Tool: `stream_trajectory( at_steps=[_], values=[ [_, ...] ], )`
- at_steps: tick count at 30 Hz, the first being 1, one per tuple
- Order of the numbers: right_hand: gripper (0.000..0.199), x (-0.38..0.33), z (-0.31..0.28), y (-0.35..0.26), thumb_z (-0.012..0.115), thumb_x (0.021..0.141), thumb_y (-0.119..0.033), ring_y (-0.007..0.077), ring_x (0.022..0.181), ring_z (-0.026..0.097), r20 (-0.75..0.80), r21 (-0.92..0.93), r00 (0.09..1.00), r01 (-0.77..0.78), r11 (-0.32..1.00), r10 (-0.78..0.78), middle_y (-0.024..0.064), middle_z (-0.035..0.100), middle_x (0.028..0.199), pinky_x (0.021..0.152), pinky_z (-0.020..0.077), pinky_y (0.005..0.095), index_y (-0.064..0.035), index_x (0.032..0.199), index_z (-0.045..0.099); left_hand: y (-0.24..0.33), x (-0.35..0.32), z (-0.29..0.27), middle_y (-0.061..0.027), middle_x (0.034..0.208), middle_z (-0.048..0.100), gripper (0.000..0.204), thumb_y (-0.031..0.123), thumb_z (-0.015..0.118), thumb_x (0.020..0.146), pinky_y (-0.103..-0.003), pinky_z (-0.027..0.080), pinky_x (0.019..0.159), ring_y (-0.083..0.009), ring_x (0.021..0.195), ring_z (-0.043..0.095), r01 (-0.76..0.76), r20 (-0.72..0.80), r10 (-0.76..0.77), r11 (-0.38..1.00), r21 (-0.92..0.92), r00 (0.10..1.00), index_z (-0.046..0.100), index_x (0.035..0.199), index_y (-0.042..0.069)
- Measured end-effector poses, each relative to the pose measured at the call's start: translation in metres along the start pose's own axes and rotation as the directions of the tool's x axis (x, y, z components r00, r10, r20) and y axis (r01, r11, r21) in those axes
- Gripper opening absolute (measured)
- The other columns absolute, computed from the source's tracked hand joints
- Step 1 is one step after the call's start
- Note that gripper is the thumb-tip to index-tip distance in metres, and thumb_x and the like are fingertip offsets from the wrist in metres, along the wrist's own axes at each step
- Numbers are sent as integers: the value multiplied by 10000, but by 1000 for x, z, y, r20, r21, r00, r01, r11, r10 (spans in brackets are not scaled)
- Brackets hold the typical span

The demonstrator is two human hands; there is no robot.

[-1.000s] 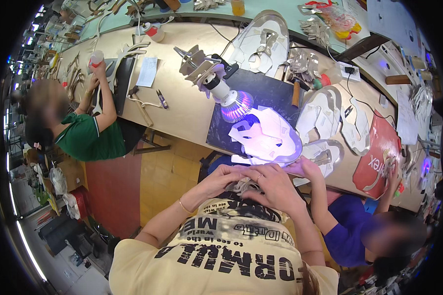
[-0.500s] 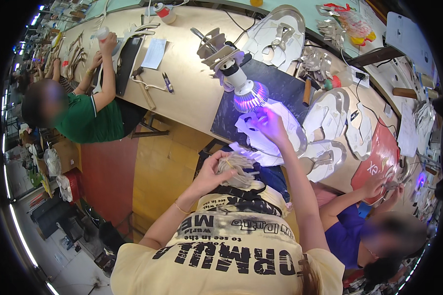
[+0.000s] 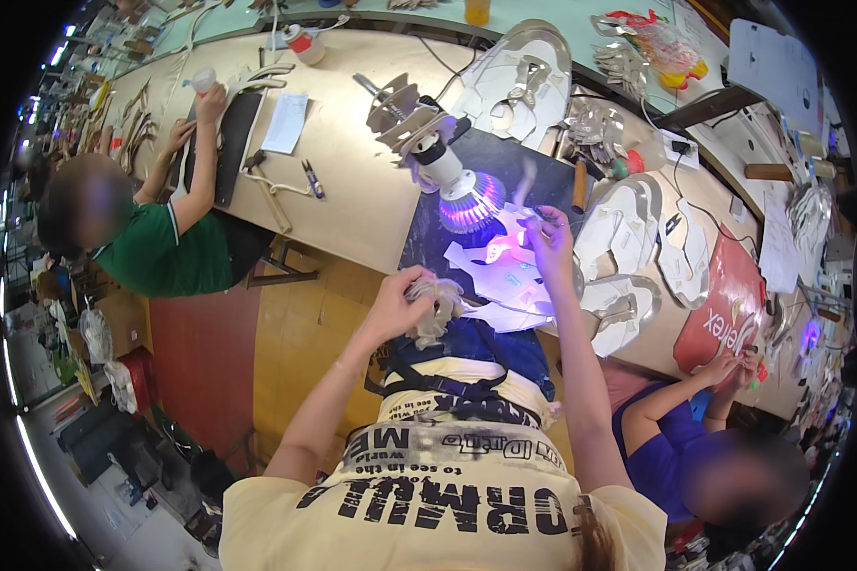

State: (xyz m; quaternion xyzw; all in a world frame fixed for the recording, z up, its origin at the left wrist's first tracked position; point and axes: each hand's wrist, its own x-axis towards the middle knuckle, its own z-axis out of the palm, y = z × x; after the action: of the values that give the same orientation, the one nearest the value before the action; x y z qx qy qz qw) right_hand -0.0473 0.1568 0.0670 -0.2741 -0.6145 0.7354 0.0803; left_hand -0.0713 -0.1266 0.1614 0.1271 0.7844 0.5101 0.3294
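Nearby, red bag (image 3: 723, 314) right; right hand (image 3: 549, 243) over white cutouts (image 3: 505, 276).

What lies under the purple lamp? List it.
Under the purple lamp lie white cut pieces on a dark mat. The right hand rests on them, covering part; the left hand holds a pale bundle off the mat. The lower pieces cannot be told apart.
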Motion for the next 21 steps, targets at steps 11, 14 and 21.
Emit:
stream_trajectory(
  at_steps=[11,14,21],
  values=[
    [315,1,-43,1,549,928,-74,132,880,650,6,-111,975,-220,969,222,71,681,965,786,527,269,17,1226,593,-21,139,26,-109,1003,658,202,169,608,936,-370,528,823,-232,894,648,-214,267,146,946,245,952,624,1092,40],
    [280,-14,-46,-14,509,934,-121,161,882,659,81,91,970,-235,968,228,63,664,915,810,536,307,23,1154,607,-31,140,30,-97,993,671,197,114,620,924,-362,536,793,-221,904,659,-313,228,255,909,274,940,635,1101,30],
    [249,-23,-38,-13,582,909,-88,253,838,703,-88,0,889,-451,892,450,126,671,898,728,576,351,20,1133,609,-46,134,42,-96,924,697,185,167,669,911,-363,538,763,-219,851,680,-295,-1,304,925,239,953,671,1031,27]
  ],
)
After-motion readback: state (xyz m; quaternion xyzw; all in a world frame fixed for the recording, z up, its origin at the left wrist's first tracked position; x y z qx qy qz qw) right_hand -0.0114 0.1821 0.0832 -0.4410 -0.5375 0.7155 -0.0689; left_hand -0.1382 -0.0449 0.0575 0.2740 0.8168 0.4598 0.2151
